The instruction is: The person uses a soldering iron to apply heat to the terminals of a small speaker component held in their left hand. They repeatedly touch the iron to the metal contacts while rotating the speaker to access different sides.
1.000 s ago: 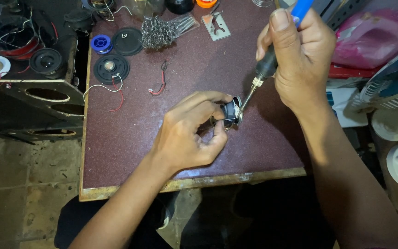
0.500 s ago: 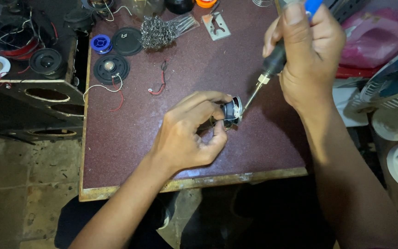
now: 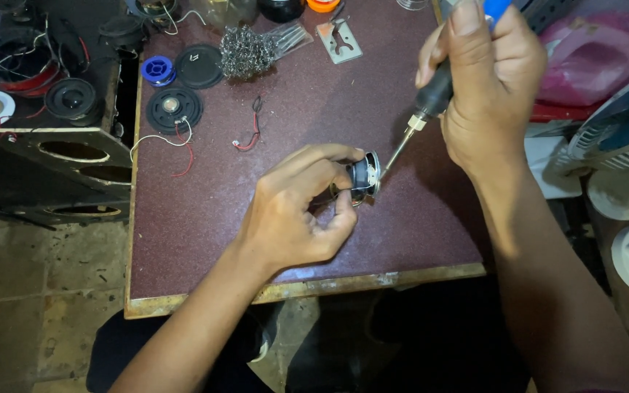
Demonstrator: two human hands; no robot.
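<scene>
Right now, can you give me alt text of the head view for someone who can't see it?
Over a dark red table, the left hand pinches a small round speaker while the right hand touches a soldering iron tip to its rim. Loose speakers, a solder spool and steel wool lie at the far edge.

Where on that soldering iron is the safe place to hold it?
On the dark handle, from above and behind, as the right hand does. The soldering iron slants down to a thin metal tip by the small speaker, so the tip end stays clear.
</scene>
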